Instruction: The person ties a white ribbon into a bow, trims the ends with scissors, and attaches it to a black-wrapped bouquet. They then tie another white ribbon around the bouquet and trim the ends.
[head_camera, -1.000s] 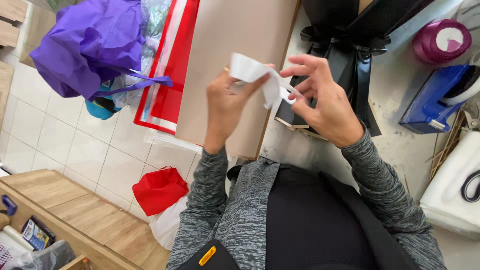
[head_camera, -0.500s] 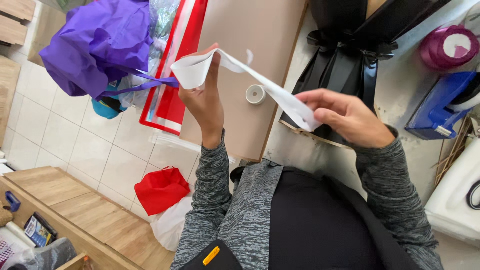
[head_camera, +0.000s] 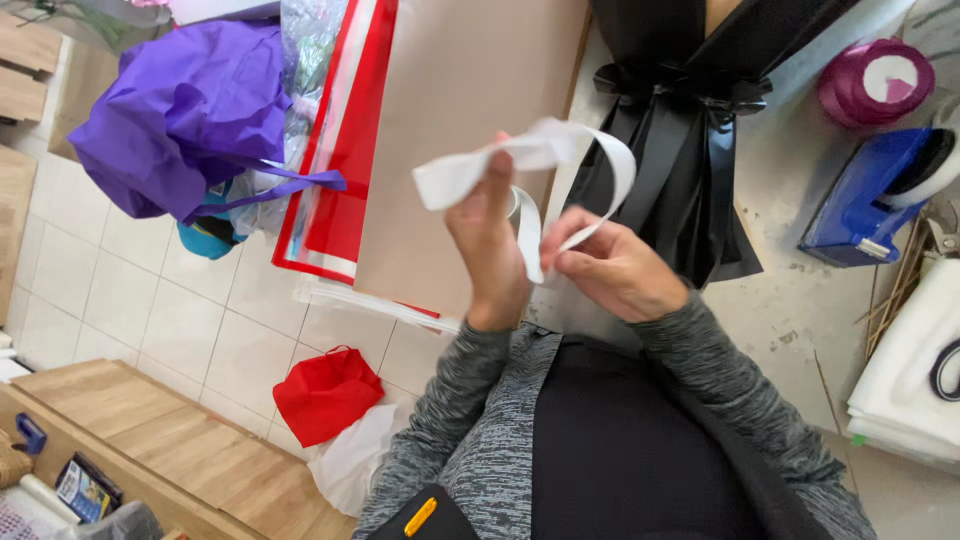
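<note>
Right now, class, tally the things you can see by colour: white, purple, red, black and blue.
White: 1, the ribbon in both hands
Purple: 2, wrapped bundle, ribbon spool
Red: 1, bag
Black: 1, bow wrap
Blue: 1, tape dispenser
Total: 6

Your left hand (head_camera: 490, 255) and right hand (head_camera: 610, 265) are bare: no gloves, rings or watch visible. You wear a long-sleeved top of heathered grey knit, mottled light and dark; the left sleeve (head_camera: 440, 420) and right sleeve (head_camera: 740, 420) both reach the wrist and fit close. Over the front hangs a plain black apron or vest panel (head_camera: 630, 450), smooth, without visible print. At the bottom edge of view, a dark item with a small orange-yellow tab (head_camera: 420, 516).
</note>
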